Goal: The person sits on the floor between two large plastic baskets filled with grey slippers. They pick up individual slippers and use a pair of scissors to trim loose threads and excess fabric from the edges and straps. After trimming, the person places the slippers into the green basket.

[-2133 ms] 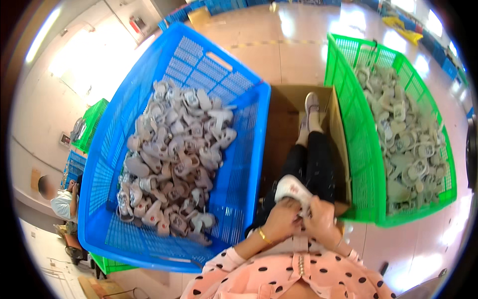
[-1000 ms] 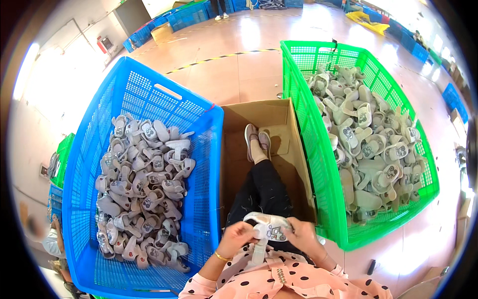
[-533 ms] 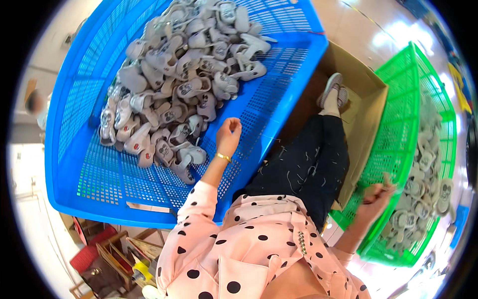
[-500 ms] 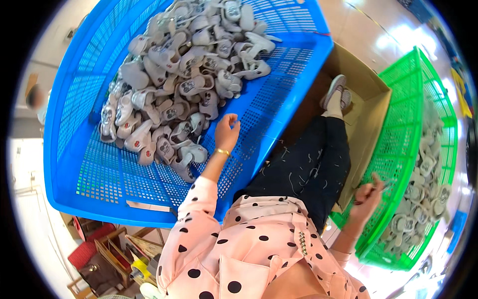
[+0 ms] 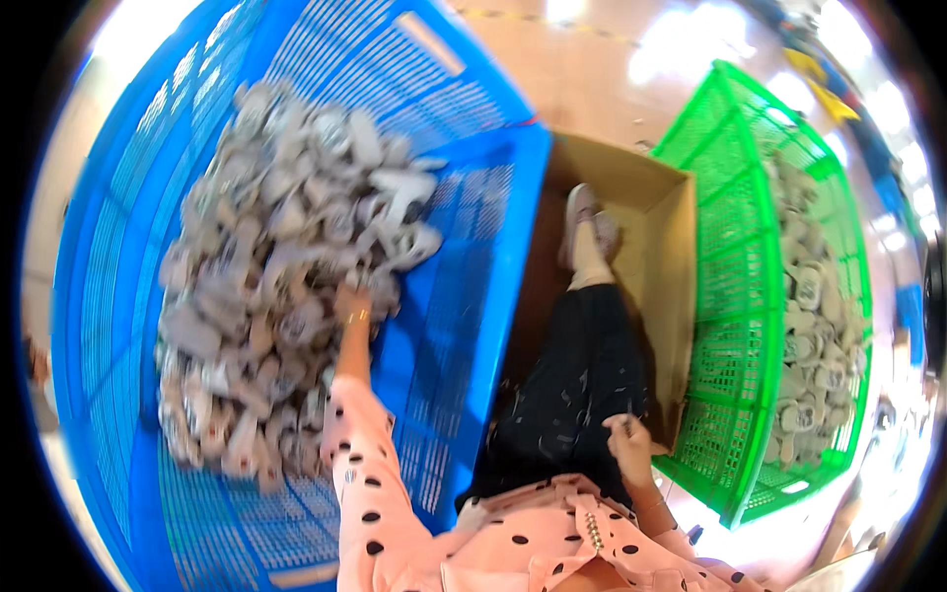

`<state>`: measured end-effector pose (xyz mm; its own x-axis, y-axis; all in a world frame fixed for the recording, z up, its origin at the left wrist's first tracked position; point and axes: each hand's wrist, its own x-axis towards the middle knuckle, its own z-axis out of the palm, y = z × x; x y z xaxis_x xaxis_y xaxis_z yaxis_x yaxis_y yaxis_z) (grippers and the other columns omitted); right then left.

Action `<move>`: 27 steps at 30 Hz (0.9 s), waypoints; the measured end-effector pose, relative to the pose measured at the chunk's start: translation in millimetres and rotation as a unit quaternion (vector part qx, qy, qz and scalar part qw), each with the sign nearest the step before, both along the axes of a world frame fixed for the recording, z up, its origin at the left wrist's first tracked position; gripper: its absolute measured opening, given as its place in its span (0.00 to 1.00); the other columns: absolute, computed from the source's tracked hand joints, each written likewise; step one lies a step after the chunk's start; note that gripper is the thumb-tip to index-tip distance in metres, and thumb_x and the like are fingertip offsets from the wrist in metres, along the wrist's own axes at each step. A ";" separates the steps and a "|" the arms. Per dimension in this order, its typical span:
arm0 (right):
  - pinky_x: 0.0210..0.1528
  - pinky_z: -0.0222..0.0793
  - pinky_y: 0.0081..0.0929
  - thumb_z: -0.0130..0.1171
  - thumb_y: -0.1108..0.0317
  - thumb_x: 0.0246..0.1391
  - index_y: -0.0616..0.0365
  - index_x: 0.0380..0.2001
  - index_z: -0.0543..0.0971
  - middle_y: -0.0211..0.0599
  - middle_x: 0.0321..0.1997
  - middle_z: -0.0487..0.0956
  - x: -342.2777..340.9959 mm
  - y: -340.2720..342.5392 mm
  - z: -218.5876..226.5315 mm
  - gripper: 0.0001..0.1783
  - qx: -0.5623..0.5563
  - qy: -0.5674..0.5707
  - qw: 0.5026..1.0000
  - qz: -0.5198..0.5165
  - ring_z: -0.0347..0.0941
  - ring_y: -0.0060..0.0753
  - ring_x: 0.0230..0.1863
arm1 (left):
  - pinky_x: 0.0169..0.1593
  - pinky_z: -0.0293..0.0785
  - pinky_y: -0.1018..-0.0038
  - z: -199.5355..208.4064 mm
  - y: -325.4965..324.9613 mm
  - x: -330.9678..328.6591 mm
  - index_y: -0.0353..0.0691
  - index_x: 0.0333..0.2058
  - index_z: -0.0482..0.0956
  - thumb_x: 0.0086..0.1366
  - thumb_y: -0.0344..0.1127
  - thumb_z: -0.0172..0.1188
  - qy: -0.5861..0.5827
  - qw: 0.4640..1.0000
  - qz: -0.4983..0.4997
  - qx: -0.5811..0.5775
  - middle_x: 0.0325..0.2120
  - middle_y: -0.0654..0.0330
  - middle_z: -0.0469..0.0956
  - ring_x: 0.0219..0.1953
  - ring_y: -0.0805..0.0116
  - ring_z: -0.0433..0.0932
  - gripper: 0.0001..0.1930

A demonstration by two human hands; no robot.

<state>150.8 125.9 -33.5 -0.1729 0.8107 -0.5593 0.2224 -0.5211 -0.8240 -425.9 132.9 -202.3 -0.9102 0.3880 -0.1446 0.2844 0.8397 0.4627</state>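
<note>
My left hand reaches into a heap of pale grey clog-like shoes inside a large blue plastic basket. Its fingers are among the shoes at the heap's right side, blurred and partly hidden, so whether they grip one cannot be told. Above my dark trousers, my right hand is closed, with a small dark bit showing at its fingers that I cannot make out.
An open cardboard box surrounds my legs, between the blue basket and a green plastic basket. More pale shoes lie in the green basket. Bits of pale thread cling to my trousers.
My left hand has gone from above the basket's bare side into the heap of shoes. My right hand has moved from beside the green basket to over my lap. The view has shifted.
</note>
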 end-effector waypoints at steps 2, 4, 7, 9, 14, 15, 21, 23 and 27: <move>0.21 0.54 0.14 0.51 0.66 0.66 0.60 0.34 0.77 0.19 0.18 0.65 9.8 0.2 -6.2 0.11 0.026 -0.007 1.000 0.007 0.59 0.10 0.19 | 0.48 0.74 0.50 -3.1 15.2 26.6 0.38 0.46 0.76 0.58 0.41 0.65 0.048 0.998 -0.024 0.012 0.43 0.43 0.79 0.46 0.40 0.77 0.20; 0.23 0.56 0.14 0.51 0.67 0.65 0.62 0.35 0.78 0.20 0.19 0.66 10.7 1.1 -8.2 0.10 0.024 0.009 1.000 0.007 0.61 0.11 0.20 | 0.47 0.73 0.52 2.0 10.9 41.7 0.36 0.46 0.76 0.59 0.39 0.64 0.079 0.994 -0.059 0.058 0.41 0.43 0.80 0.45 0.42 0.77 0.19; 0.23 0.56 0.14 0.52 0.66 0.65 0.62 0.34 0.78 0.20 0.19 0.66 8.3 2.9 0.8 0.11 0.027 0.024 0.999 -0.006 0.61 0.11 0.20 | 0.47 0.73 0.53 40.4 0.1 92.2 0.36 0.47 0.77 0.61 0.39 0.62 0.030 0.999 -0.034 0.027 0.41 0.43 0.80 0.44 0.43 0.78 0.18; 0.25 0.62 0.15 0.53 0.66 0.65 0.63 0.36 0.79 0.23 0.20 0.71 7.1 5.9 4.2 0.11 0.029 0.031 0.999 0.011 0.65 0.13 0.22 | 0.47 0.73 0.54 48.7 -30.4 100.8 0.34 0.49 0.76 0.63 0.38 0.59 0.074 0.972 -0.005 0.222 0.40 0.44 0.80 0.43 0.44 0.78 0.18; 0.31 0.73 0.23 0.60 0.67 0.58 0.56 0.47 0.78 0.37 0.27 0.82 -17.0 19.1 61.3 0.14 0.282 -0.112 0.940 0.155 0.79 0.26 0.26 | 0.32 0.71 0.80 138.9 -69.1 189.3 0.35 0.46 0.76 0.69 0.36 0.56 -0.271 0.866 -0.011 0.420 0.38 0.62 0.79 0.32 0.78 0.75 0.12; 0.31 0.74 0.25 0.63 0.66 0.55 0.54 0.50 0.76 0.37 0.28 0.82 -22.5 21.6 80.9 0.19 0.354 -0.126 0.897 0.230 0.80 0.30 0.28 | 0.32 0.72 0.80 167.2 -73.6 215.4 0.37 0.45 0.76 0.68 0.34 0.57 -0.330 0.841 0.014 0.428 0.36 0.63 0.80 0.30 0.78 0.76 0.10; 0.32 0.72 0.32 0.65 0.56 0.50 0.56 0.50 0.71 0.34 0.25 0.78 -16.2 28.2 120.6 0.27 0.548 -0.152 0.662 0.488 0.78 0.39 0.27 | 0.30 0.79 0.77 228.2 -85.4 289.4 0.33 0.43 0.77 0.68 0.33 0.54 -0.540 0.759 -0.114 0.345 0.34 0.57 0.82 0.30 0.72 0.82 0.10; 0.32 0.72 0.34 0.65 0.56 0.50 0.56 0.44 0.71 0.35 0.26 0.79 -2.5 24.8 119.9 0.23 0.510 -0.167 0.669 0.514 0.78 0.41 0.29 | 0.30 0.79 0.76 220.9 -85.1 292.9 0.32 0.44 0.77 0.68 0.33 0.53 -0.563 0.760 -0.151 0.287 0.33 0.58 0.83 0.30 0.71 0.82 0.12; 0.32 0.73 0.38 0.66 0.57 0.49 0.56 0.39 0.69 0.38 0.27 0.80 16.8 12.4 147.8 0.21 0.471 -0.138 0.708 0.508 0.78 0.45 0.29 | 0.31 0.79 0.76 222.3 -86.6 306.5 0.32 0.43 0.79 0.68 0.35 0.54 -0.616 0.739 -0.167 0.215 0.32 0.59 0.82 0.30 0.72 0.81 0.12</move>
<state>167.6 138.3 114.3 -0.9241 0.3815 0.0207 0.3077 0.7754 -0.5514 -119.4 46.4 20.0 -0.0334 0.8121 -0.5825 -0.4169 0.5184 0.7466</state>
